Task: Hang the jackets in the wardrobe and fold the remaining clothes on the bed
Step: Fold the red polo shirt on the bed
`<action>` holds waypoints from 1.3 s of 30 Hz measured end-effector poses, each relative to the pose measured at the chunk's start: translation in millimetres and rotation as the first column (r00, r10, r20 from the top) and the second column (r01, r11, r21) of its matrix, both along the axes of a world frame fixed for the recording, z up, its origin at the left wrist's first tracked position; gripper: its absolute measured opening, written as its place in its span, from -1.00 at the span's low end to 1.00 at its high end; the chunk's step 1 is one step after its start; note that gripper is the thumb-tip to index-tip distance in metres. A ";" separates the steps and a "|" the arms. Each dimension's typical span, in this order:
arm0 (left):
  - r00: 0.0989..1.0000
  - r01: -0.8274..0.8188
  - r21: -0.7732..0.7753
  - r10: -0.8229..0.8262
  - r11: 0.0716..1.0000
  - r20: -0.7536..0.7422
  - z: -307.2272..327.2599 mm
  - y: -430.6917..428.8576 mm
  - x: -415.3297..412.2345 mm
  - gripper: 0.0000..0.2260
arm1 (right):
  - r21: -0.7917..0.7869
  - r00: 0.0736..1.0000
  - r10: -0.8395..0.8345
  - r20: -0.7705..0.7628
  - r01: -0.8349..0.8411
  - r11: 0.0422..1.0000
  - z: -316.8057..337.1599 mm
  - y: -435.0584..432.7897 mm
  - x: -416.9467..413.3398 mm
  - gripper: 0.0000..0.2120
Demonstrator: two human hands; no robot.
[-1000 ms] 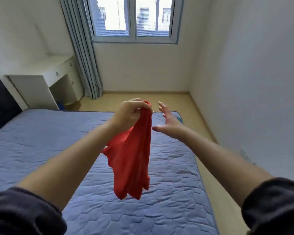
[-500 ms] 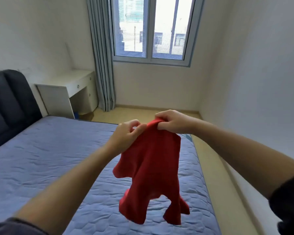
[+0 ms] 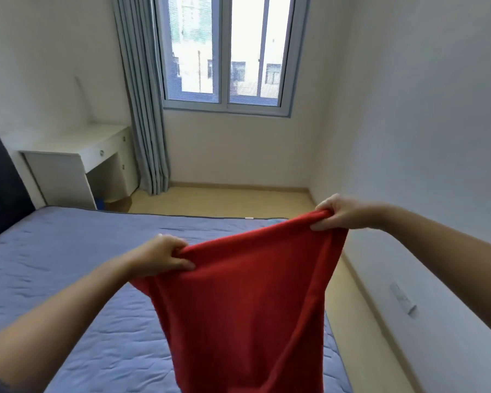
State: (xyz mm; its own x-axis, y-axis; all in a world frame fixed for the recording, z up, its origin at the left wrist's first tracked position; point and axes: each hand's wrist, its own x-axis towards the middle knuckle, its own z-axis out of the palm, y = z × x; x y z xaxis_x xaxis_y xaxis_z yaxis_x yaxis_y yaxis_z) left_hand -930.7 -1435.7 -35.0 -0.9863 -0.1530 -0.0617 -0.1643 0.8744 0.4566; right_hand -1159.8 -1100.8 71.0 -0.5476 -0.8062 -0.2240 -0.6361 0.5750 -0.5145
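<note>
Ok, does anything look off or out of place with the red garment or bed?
Nothing stands out. The left hand and right hand hold the red garment spread above the bed; no tear or stain shows.

The garment [image 3: 247, 302] hangs over the bed [image 3: 68, 279] — left hand [image 3: 159, 255] holding its edge at 10 o'clock, right hand [image 3: 340, 212] at 2. Beyond the bed, desk [image 3: 77, 154] at 10 o'clock, window [image 3: 224, 52] at 12.

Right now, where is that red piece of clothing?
In the head view the red garment hangs low and right of centre, stretched between the left hand and the right hand, above the blue bed.
</note>
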 end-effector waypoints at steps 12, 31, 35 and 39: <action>0.816 -0.545 -0.548 0.252 0.635 -0.520 125.5 -22.0 -135.6 -0.80 | -0.326 0.528 -0.475 -0.704 0.353 0.877 19.8 -55.1 -80.3 -0.76; 0.781 0.398 -0.337 -0.122 0.853 0.613 -410.5 106.6 54.7 -0.72 | 0.718 0.970 0.184 -0.157 -0.016 0.696 -516.4 78.5 112.8 -0.61; 0.289 0.413 0.135 -0.270 0.901 0.919 -528.1 161.5 115.0 -0.70 | 0.823 0.945 0.135 0.296 -0.325 0.466 -624.9 122.1 175.3 -0.55; 0.311 0.258 0.115 -0.196 0.959 0.930 -572.9 168.9 118.1 -0.70 | 0.824 0.921 -0.011 0.389 -0.342 0.451 -672.4 127.7 186.5 -0.52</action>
